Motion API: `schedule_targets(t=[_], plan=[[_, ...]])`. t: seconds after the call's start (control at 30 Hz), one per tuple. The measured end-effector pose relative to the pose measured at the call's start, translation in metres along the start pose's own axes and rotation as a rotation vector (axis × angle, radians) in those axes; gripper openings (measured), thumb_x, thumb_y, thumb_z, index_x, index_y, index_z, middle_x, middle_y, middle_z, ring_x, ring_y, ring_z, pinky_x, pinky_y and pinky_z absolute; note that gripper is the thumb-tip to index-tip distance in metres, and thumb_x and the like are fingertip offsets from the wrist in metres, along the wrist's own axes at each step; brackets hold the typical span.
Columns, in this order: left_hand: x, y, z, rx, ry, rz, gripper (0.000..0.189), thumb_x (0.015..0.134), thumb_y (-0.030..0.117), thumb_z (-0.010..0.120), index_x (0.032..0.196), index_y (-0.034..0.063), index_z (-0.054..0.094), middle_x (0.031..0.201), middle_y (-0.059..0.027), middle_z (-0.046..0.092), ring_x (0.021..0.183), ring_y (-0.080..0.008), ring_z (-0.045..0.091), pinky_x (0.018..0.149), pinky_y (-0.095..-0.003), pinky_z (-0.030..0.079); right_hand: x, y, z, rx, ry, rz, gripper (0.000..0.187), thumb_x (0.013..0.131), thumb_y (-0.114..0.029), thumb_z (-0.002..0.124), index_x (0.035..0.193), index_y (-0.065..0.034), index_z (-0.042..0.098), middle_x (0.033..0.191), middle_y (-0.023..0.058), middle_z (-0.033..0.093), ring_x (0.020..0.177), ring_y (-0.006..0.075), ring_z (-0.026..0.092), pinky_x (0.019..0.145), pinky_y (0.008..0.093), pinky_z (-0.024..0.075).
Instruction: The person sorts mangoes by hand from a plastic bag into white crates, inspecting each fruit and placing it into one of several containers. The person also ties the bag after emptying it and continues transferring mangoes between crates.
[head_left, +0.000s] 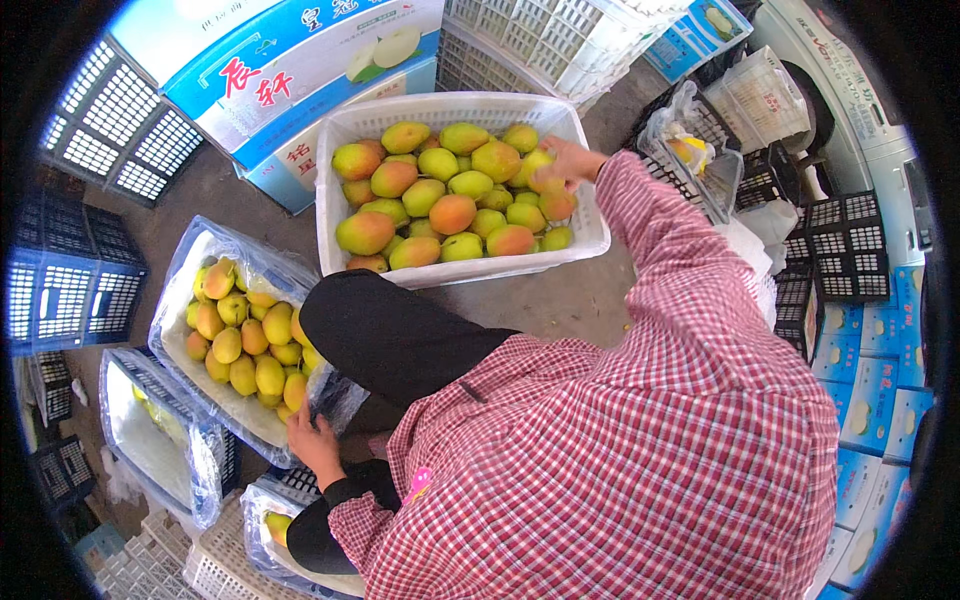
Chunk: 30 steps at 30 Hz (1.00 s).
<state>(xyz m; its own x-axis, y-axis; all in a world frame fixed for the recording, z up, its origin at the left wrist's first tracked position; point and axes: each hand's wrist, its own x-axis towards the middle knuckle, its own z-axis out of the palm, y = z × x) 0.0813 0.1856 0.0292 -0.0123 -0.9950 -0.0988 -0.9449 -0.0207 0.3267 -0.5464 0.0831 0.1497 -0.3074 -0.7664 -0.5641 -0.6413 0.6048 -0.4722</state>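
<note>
A white plastic crate (596, 225) stands before me, filled with green-yellow pears (424, 196), several blushed red. At its right end my right hand (571, 161) is on a yellow-green pear (541, 171); blur hides whether the fingers grip it. To the left sits a blue crate (196, 231) lined with clear plastic film and white padding, holding more yellow and blushed pears (255, 334). My left hand (315, 442), fingers apart, rests at this crate's near edge, close to the lowest pears, with nothing seen in it.
A second film-lined crate (154, 442) stands further left, and another (259, 525) is partly under my leg. Printed pear cartons (300, 97) and stacked white crates (525, 45) stand behind. Black crates (847, 247) and blue-white cartons (862, 405) line the right side.
</note>
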Motion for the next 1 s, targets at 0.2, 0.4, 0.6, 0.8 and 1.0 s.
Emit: schedule_targets(t=[0.2, 0.4, 0.6, 0.8, 1.0], plan=[[-0.002, -0.003, 0.000, -0.026, 0.099, 0.107, 0.047, 0.076, 0.010, 0.067, 0.123, 0.0129, 0.065, 0.100, -0.0135, 0.061, 0.094, -0.0351, 0.059, 0.085, -0.0454, 0.046, 0.041, 0.028, 0.055, -0.605, 0.082, -0.255, 0.066, 0.073, -0.026, 0.077, 0.132, -0.0109, 0.050, 0.133, 0.0214, 0.050, 0.112, 0.0389, 0.059, 0.093, 0.0425, 0.0505], [-0.003, 0.006, -0.007, 0.031, 0.146, 0.003, 0.035, 0.074, 0.011, 0.068, 0.109, 0.0112, 0.071, 0.089, -0.0158, 0.064, 0.083, -0.0358, 0.062, 0.079, -0.0456, 0.049, 0.057, 0.022, 0.089, -0.653, 0.206, -0.280, 0.065, 0.076, -0.009, 0.073, 0.136, -0.0135, 0.048, 0.139, 0.0179, 0.048, 0.118, 0.0387, 0.055, 0.099, 0.0441, 0.0463], [0.000, 0.018, -0.012, -0.210, 0.386, 0.049, 0.011, 0.080, 0.012, 0.068, 0.089, 0.0095, 0.073, 0.085, -0.0094, 0.068, 0.083, -0.0310, 0.063, 0.076, -0.0423, 0.047, 0.071, -0.090, 0.066, -0.884, 0.157, -0.640, 0.034, 0.089, -0.029, 0.065, 0.114, -0.0059, 0.064, 0.095, 0.0165, 0.070, 0.091, 0.0331, 0.067, 0.082, 0.0404, 0.0522], [-0.018, 0.037, -0.015, -0.122, 0.309, -0.016, 0.018, 0.069, 0.007, 0.067, 0.086, 0.0131, 0.073, 0.080, -0.0063, 0.062, 0.084, -0.0286, 0.060, 0.074, -0.0419, 0.047, -0.050, -0.337, 0.299, -0.458, -0.391, -1.513, 0.030, 0.085, -0.015, 0.060, 0.114, -0.0119, 0.062, 0.109, 0.0149, 0.064, 0.100, 0.0356, 0.063, 0.083, 0.0436, 0.0520], [-0.013, 0.042, -0.021, -0.159, 0.193, -0.055, 0.015, 0.074, 0.006, 0.062, 0.084, 0.0119, 0.071, 0.083, -0.0079, 0.062, 0.082, -0.0300, 0.061, 0.073, -0.0415, 0.049, -0.067, -0.322, 0.501, -1.291, -0.664, -1.345, 0.029, 0.090, -0.019, 0.048, 0.119, -0.0182, 0.054, 0.106, 0.0074, 0.061, 0.081, 0.0325, 0.068, 0.062, 0.0445, 0.0539]])
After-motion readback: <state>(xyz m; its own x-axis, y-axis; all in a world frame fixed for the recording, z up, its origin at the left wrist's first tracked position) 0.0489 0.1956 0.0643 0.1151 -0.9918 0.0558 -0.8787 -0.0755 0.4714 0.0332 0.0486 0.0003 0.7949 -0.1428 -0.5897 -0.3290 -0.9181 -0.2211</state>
